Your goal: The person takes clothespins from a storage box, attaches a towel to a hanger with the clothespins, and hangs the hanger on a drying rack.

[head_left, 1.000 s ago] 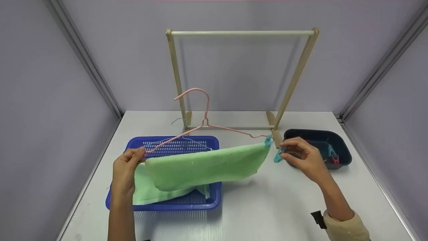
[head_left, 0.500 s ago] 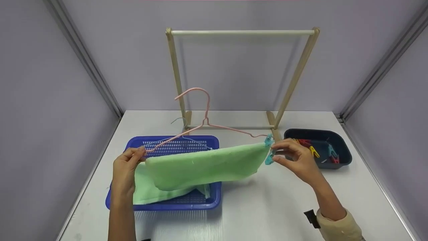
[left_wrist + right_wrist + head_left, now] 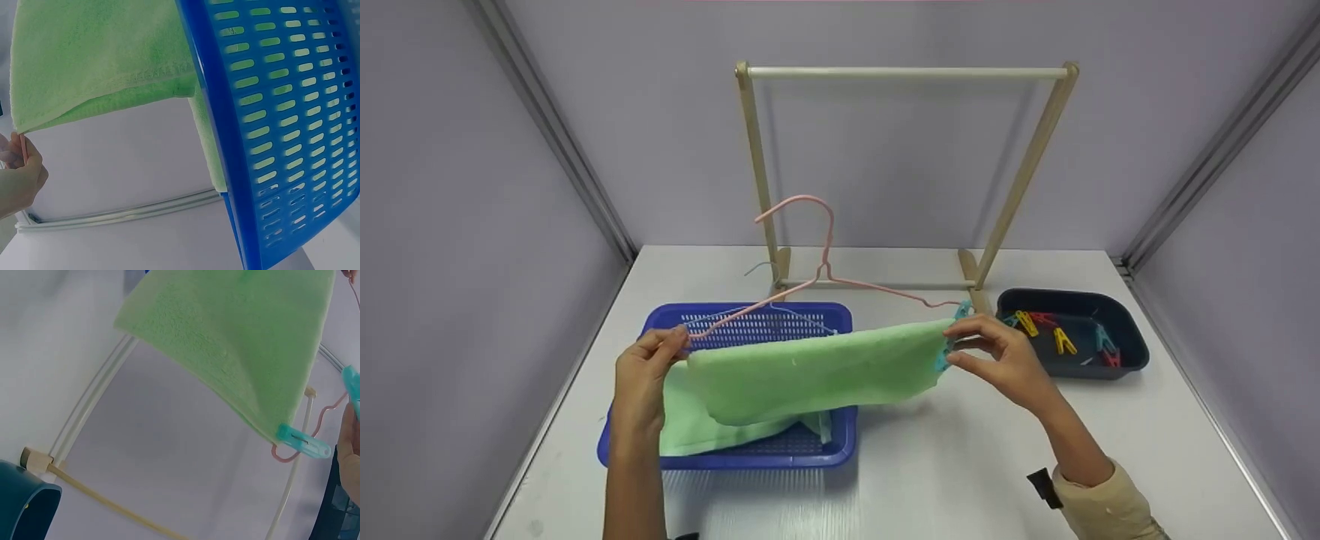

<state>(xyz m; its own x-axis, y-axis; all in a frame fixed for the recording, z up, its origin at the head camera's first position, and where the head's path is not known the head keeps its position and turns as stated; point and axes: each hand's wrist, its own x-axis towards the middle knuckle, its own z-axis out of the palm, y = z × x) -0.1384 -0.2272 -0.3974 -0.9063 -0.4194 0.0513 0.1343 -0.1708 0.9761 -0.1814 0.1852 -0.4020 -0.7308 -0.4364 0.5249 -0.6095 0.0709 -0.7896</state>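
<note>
A pink hanger [image 3: 826, 247] is held up with a green towel [image 3: 810, 375] folded over its lower bar. My left hand [image 3: 641, 375] pinches the hanger's left end beside the towel's corner. At the right end, a teal clothespin [image 3: 304, 441] clips the towel to the hanger. Between thumb and fingers, my right hand [image 3: 1001, 364] pinches a second teal clothespin [image 3: 943, 357], which overlaps the towel's right edge in the head view. The right wrist view shows that held clothespin [image 3: 352, 385] apart from the clipped one.
Beneath the towel stands a blue basket [image 3: 780, 462] with another green cloth [image 3: 697, 439] and a light blue hanger [image 3: 769, 301]. A wooden rack [image 3: 907, 73] rises behind. On the right, a dark bin [image 3: 1080, 295] contains several clothespins [image 3: 1063, 341].
My right hand has moved left with its clothespin, from right of the towel to its right edge. More clothespins in the bin are now uncovered. My left hand stays put.
</note>
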